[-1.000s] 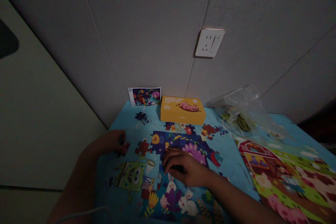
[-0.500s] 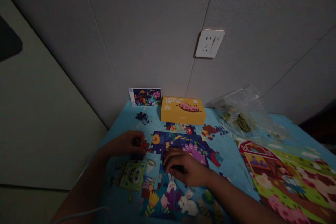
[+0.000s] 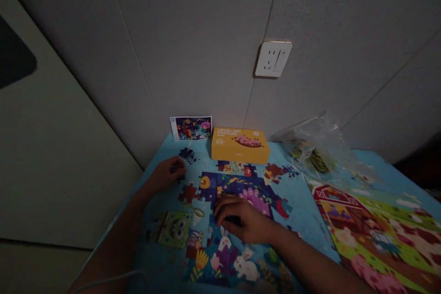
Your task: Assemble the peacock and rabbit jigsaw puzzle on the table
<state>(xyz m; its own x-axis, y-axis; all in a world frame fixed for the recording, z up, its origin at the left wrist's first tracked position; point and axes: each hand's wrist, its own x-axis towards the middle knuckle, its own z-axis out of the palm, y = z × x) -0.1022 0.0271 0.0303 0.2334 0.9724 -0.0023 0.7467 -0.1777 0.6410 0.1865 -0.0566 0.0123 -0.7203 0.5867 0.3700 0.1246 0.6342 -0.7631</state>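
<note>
My left hand [image 3: 166, 174] is at the left of the blue table, its fingers closed around what looks like a dark blue puzzle piece, mostly hidden. Below it lies a red puzzle piece [image 3: 188, 193], beside the partly joined jigsaw puzzle [image 3: 209, 193] with purple and dark blue artwork. Resting on that puzzle is my right hand [image 3: 241, 218], palm down, fingers bent and thumb apart, with nothing visible in it. Part of the puzzle is covered by this hand. Small loose dark pieces [image 3: 188, 154] lie just beyond my left hand.
A yellow puzzle box [image 3: 239, 146] and a picture card [image 3: 192, 128] stand against the wall. Joined strips [image 3: 237, 168] and red pieces [image 3: 273, 171] lie before the box. To the right are a clear plastic bag [image 3: 320, 151] and a farm picture [image 3: 372, 234].
My left hand has moved away from me and slightly left, uncovering the red piece. The dark piece formerly below that hand is gone from its spot. My right hand stays in place.
</note>
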